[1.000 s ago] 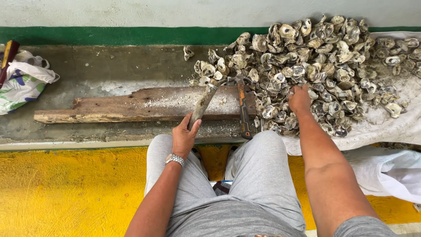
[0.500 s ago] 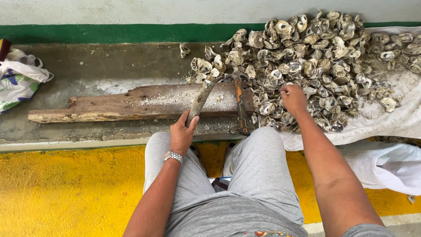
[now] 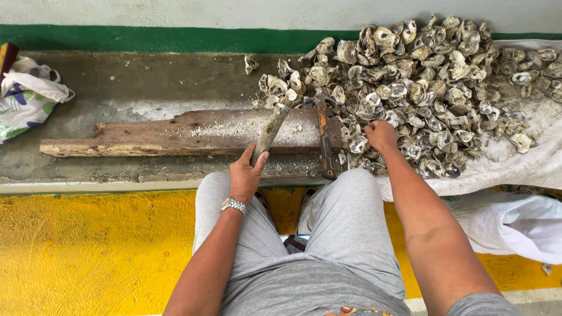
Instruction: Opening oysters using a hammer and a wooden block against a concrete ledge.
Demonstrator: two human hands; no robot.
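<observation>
The left hand clenches the near end of a worn, grey-crusted stick-like tool, which slants up across a long weathered wooden plank lying on the grey concrete ledge. The right hand reaches into the near edge of a large heap of rough grey oyster shells; its fingers look curled, perhaps gripping one shell. An orange-handled tool lies between the hands.

Soft, even daylight is filling the whole picture, so everything is looking bright and no spot is shining too hard. Only small, pale shadows are lying under the shell pile and the wooden plank. Everything is staying sharp, without blur, right to the edges.
</observation>
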